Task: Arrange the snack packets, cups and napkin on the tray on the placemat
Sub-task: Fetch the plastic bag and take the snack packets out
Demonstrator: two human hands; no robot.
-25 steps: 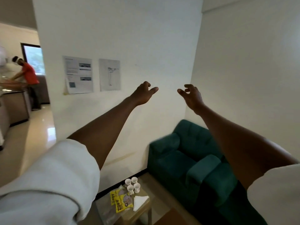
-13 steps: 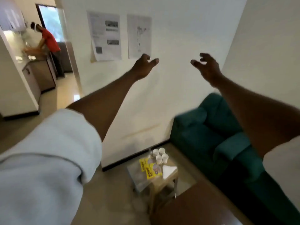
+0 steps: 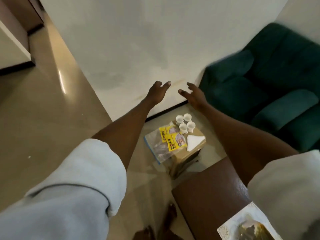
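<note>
Lower right: the pale patterned placemat is running off the bottom edge, the white right sleeve covering its right side. A dark glossy shape on it is smearing too much to name. The dark green sofa is blurring and getting cut by the right edge. Fine print on the yellow snack packets is showing too tiny to read.
</note>
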